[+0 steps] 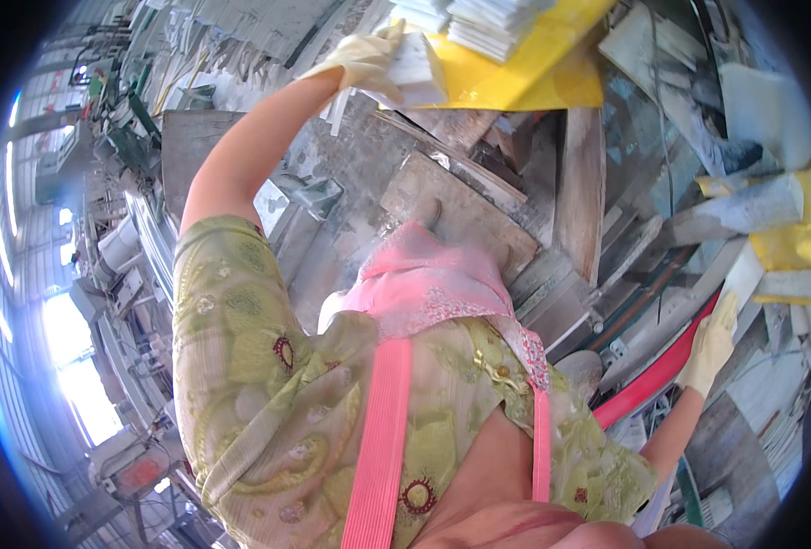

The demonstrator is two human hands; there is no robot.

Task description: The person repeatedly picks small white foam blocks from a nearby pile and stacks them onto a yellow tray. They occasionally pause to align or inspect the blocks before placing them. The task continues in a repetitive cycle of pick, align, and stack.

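My left hand (364,57) has a closed grip on a white tile (415,73) beside the yellow sheet (524,73); my right hand (709,343) seems spread on a red edge (648,380). I'd keep the tile level.

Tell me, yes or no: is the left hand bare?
No: the left hand wears a pale yellow glove while gripping a white slab at the yellow sheet.

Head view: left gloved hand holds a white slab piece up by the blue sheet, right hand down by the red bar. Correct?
Not quite. The sheet is yellow, not blue, per the head view. The left hand does hold the white slab piece, and the right hand is by the red bar.
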